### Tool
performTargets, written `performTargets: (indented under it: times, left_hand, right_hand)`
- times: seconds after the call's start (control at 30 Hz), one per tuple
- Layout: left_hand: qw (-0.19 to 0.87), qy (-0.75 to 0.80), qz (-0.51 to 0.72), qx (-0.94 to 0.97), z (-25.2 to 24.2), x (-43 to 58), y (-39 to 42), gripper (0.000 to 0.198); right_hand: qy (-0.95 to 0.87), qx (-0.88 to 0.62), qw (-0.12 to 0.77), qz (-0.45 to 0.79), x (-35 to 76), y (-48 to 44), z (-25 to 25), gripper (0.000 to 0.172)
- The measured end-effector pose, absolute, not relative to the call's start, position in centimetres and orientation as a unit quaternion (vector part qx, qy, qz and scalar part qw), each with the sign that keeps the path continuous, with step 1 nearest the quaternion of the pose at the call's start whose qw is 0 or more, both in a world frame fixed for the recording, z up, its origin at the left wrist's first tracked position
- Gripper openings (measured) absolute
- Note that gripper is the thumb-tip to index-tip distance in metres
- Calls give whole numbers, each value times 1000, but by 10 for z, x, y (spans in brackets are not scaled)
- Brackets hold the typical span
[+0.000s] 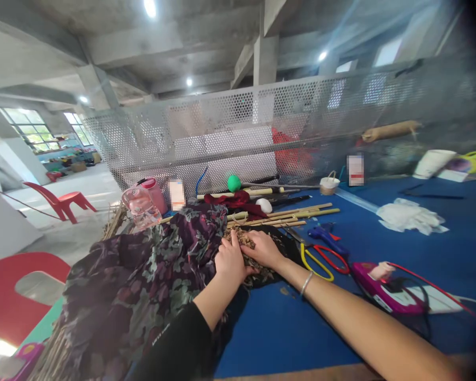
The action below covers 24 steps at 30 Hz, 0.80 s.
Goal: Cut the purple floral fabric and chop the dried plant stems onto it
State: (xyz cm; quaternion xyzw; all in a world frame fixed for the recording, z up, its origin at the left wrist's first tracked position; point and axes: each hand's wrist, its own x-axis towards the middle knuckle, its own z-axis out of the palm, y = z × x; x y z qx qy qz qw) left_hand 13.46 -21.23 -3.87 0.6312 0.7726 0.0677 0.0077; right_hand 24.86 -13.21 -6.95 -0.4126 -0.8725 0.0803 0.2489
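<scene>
A heap of brown dried plant material (241,237) lies on a black cloth (287,246) at the middle of the blue table. My left hand (229,259) is closed on the near left part of the heap, its index finger stretched forward and its thumb pointing right. Against the right side of the heap, my right hand (265,248) curls its fingers into the dried bits. The fingertips are partly hidden in the material. A dark flower-patterned fabric (154,275) is bunched directly left of my hands.
Right of the heap lie scissors (317,259) with yellow and red handles, a blue glue gun (327,239) and a magenta iron (384,291). Wooden sticks (301,213) lie behind. A perforated metal screen (222,137) stands along the back. White gloves (410,216) rest at right.
</scene>
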Motion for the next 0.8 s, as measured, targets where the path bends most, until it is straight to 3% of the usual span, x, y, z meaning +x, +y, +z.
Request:
performTargets:
  times: [0.3,0.43,0.57,0.8]
  left_hand:
    - [47,705,-2,707,-13,139,-185,83]
    - [30,680,24,733,-17,130,-180,94]
    - [124,614,97,773,-33,113,-182,114]
    - [158,573,152,790,-45,119,-208,105]
  right_hand:
    - [-865,-441,234,45,248,-125,-73,18]
    - [-864,-445,231,50,252,-124,-72,17]
    - [-865,-444,227,60,264,-128,-69,17]
    - [-863,-451,218,68,280,-144,-67,17]
